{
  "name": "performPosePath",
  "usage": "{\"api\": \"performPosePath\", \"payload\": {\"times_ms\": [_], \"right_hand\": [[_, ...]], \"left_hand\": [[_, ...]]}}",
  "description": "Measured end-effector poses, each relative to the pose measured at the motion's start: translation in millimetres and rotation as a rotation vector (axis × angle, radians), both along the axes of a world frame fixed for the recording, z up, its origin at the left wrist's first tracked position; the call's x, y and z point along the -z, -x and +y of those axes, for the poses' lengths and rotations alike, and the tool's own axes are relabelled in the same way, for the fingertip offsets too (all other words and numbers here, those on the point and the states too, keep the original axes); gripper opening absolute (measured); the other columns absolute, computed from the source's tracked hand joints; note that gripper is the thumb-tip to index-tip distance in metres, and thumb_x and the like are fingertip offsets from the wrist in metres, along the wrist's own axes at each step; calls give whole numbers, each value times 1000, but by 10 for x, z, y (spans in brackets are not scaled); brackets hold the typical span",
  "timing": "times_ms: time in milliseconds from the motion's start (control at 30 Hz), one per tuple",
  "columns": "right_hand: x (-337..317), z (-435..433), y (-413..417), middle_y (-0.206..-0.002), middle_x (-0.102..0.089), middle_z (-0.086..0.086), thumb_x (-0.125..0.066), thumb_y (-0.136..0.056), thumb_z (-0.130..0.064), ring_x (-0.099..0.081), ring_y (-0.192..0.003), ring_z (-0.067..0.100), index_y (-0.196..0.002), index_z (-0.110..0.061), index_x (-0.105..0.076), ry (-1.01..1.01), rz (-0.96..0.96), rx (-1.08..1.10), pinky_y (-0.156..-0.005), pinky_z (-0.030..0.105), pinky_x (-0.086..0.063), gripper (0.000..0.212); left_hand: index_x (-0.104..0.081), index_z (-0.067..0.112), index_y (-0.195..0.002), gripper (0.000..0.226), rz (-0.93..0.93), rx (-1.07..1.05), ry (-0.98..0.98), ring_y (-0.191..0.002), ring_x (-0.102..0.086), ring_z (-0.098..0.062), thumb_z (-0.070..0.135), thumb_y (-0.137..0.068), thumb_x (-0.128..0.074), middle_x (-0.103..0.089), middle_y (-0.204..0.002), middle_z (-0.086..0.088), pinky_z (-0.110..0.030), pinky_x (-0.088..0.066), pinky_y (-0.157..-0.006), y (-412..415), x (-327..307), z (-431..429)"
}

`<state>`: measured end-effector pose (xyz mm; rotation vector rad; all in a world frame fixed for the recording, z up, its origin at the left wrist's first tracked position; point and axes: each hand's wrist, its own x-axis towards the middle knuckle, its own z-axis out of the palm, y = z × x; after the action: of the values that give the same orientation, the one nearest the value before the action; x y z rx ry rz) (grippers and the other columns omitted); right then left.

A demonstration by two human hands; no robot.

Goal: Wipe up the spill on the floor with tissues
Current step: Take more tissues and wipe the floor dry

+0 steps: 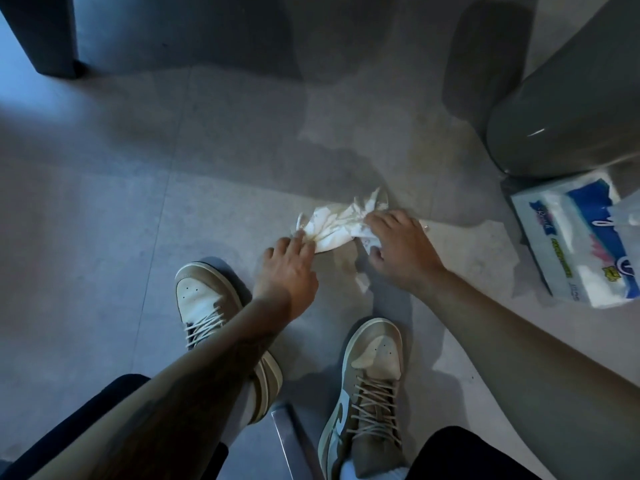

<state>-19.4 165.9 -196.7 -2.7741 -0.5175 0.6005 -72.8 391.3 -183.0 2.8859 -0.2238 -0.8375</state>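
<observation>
A crumpled white tissue wad, stained yellowish-brown, lies on the grey tiled floor just ahead of my shoes. My left hand presses on its left end with the fingers on the paper. At the wad's right end, my right hand grips it with curled fingers. A thin wet film of the spill spreads over the tiles beyond and around the tissue. A small white tissue scrap lies between my hands.
A blue-and-white tissue pack lies on the floor at the right. Behind it stands a grey round bin. A dark furniture corner is at the top left. My two beige sneakers stand near the tissue.
</observation>
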Motion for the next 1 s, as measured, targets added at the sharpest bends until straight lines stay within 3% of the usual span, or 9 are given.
{"api": "performPosePath", "payload": {"times_ms": [133, 233, 400, 567, 667, 767, 833, 933, 1000], "right_hand": [[-41, -9, 378, -140, -49, 5, -58, -77, -17, -44, -126, 30, -129, -15, -59, 40, 16, 141, -103, 43, -39, 52], [-70, 81, 595, -131, -51, 5, -58, -81, -15, -48, -117, 28, -129, -14, -60, 45, 64, 271, -96, 41, -44, 48], [-88, 295, 718, -128, -56, 7, -52, -94, -36, -54, -114, 26, -130, -15, -61, -43, 151, 447, -95, 36, -46, 43], [-68, 564, 635, -104, -66, 3, -50, -91, -56, -63, -94, 25, -109, -19, -61, -139, 185, 583, -76, 31, -47, 43], [-42, 653, 481, -105, -68, 4, -60, -89, -45, -63, -96, 26, -113, -20, -60, -177, 184, 656, -79, 33, -50, 35], [11, 610, 302, -113, -66, 7, -64, -85, -26, -62, -103, 31, -116, -21, -61, -172, 166, 562, -85, 38, -50, 31], [37, 522, 190, -117, -63, 6, -64, -84, -22, -60, -104, 32, -118, -24, -62, -121, 133, 461, -84, 38, -49, 35], [107, 367, -37, -123, -59, 7, -62, -83, -16, -56, -111, 33, -119, -22, -64, -67, 49, 403, -89, 39, -47, 37], [174, 301, -235, -133, -55, 8, -62, -83, -15, -50, -119, 33, -121, -20, -66, -55, -30, 450, -99, 37, -41, 39]], "left_hand": [[-21, 18, -149, 68, 65, -24, -1, -144, -23, -34, 35, -90, -49, -13, -163, -13, -51, -34, -111, 264, -14, -177], [-23, 16, -150, 71, 75, -45, -35, -142, -24, -36, 34, -87, -51, -17, -160, -13, -51, -36, -109, 412, -38, -296], [-34, 16, -146, 62, 29, -137, 24, -134, -34, -32, 32, -88, -50, -36, -149, -9, -46, -39, -106, 503, -80, -451], [-35, 15, -149, 70, 2, -102, 180, -136, -37, -31, 50, -89, -36, -44, -148, -8, -44, -36, -109, 505, -65, -576], [-35, 16, -151, 68, 18, 15, 304, -143, -30, -33, 48, -91, -37, -40, -154, -6, -46, -32, -115, 461, -41, -525], [-51, 18, -138, 53, -86, -12, 341, -134, -41, -33, 27, -86, -54, -51, -142, -4, -49, -41, -105, 336, -6, -308], [-47, 21, -138, 56, -99, -167, 231, -137, -36, -35, 28, -83, -59, -43, -146, -8, -49, -39, -107, 163, -3, -137], [-14, 21, -153, 94, 94, -442, 63, -149, -5, -43, 36, -79, -71, -5, -163, -9, -58, -29, -115, -126, 33, 33], [1, 22, -155, 111, 205, -476, 32, -148, 8, -46, 40, -77, -76, 12, -164, -7, -62, -29, -113, -223, 67, 44]]}}
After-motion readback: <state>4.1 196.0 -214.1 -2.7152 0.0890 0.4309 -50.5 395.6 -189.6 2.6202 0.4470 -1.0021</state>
